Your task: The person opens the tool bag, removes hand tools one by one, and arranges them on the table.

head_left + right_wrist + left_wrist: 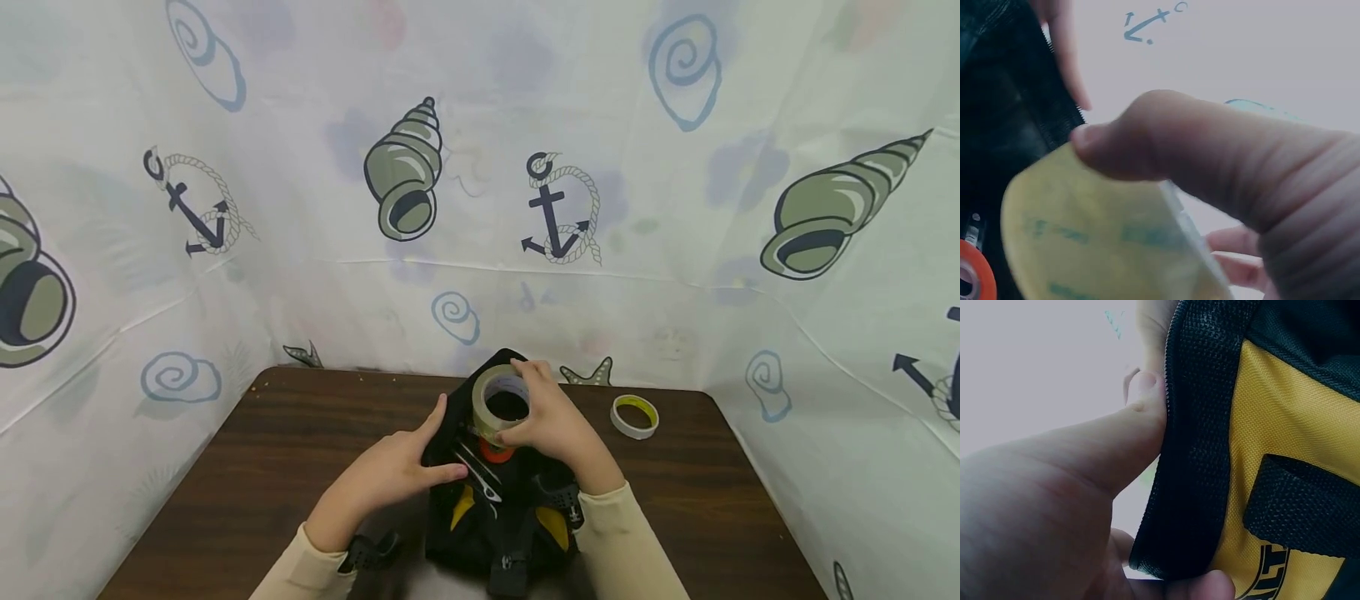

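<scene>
My right hand (551, 417) pinches a wide roll of clear yellowish tape (483, 425) over the opening of a black-and-yellow fabric bag (441, 542). In the right wrist view the thumb presses the edge of the tape roll (1097, 231), which has faint green print. My left hand (390, 471) grips the bag's left side by its zippered edge (1194, 456), with the bag's yellow panel (1285, 406) beside it. Inside the bag show a small orange roll (495, 452) and a slim silver metal tool (491, 493).
A narrow white tape roll with a yellow inner ring (633, 432) lies on the dark wooden table (322, 408), right of the bag. Behind the table hangs a white cloth (480, 208) printed with shells and anchors.
</scene>
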`<move>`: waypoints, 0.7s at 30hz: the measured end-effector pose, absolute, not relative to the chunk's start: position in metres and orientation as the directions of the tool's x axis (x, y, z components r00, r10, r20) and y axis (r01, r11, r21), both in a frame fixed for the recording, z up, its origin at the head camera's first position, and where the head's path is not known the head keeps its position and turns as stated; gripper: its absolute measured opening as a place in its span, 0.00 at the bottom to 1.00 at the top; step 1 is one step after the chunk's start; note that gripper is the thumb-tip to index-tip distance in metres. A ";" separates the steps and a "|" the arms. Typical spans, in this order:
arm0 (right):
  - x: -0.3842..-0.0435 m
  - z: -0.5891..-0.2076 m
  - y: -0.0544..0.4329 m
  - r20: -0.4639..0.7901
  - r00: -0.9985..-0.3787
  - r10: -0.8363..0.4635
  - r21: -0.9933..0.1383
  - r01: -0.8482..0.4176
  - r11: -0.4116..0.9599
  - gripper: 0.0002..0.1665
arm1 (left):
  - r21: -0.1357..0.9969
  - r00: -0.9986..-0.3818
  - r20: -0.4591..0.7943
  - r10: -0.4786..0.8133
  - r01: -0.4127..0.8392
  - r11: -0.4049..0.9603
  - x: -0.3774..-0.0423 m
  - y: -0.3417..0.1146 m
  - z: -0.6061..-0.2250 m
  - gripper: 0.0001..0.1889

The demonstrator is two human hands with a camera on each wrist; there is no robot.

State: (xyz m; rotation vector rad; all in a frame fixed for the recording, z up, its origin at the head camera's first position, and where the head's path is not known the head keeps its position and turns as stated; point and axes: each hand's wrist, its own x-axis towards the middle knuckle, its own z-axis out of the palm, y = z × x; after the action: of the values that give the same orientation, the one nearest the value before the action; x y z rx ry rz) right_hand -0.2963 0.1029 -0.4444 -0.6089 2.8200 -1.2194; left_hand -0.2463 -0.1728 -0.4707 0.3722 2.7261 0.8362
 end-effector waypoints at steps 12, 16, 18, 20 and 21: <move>-0.277 -0.426 0.121 0.318 -0.915 -0.248 -0.710 -0.403 0.577 0.72 | 0.576 -0.936 -0.161 0.311 0.167 0.800 -0.245 -0.171 -0.471 0.60; -0.272 -0.416 0.129 0.395 -0.890 -0.229 -0.662 -0.449 0.600 0.72 | 0.586 -0.937 -0.159 0.310 0.163 0.793 -0.243 -0.171 -0.469 0.59; -0.269 -0.411 0.134 0.424 -0.879 -0.217 -0.644 -0.462 0.610 0.72 | 0.591 -0.938 -0.158 0.309 0.161 0.791 -0.243 -0.171 -0.469 0.59; -0.265 -0.406 0.139 0.449 -0.870 -0.201 -0.634 -0.470 0.614 0.72 | 0.592 -0.938 -0.156 0.309 0.161 0.790 -0.242 -0.170 -0.468 0.59; -0.264 -0.404 0.142 0.461 -0.866 -0.192 -0.633 -0.473 0.614 0.72 | 0.592 -0.938 -0.154 0.310 0.163 0.789 -0.242 -0.170 -0.468 0.59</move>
State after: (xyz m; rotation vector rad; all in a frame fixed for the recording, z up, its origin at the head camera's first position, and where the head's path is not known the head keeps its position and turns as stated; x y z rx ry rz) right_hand -0.2637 0.1421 -0.4038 -0.6705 3.1285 -1.4103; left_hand -0.2419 -0.1703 -0.4680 0.3683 2.7367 0.8730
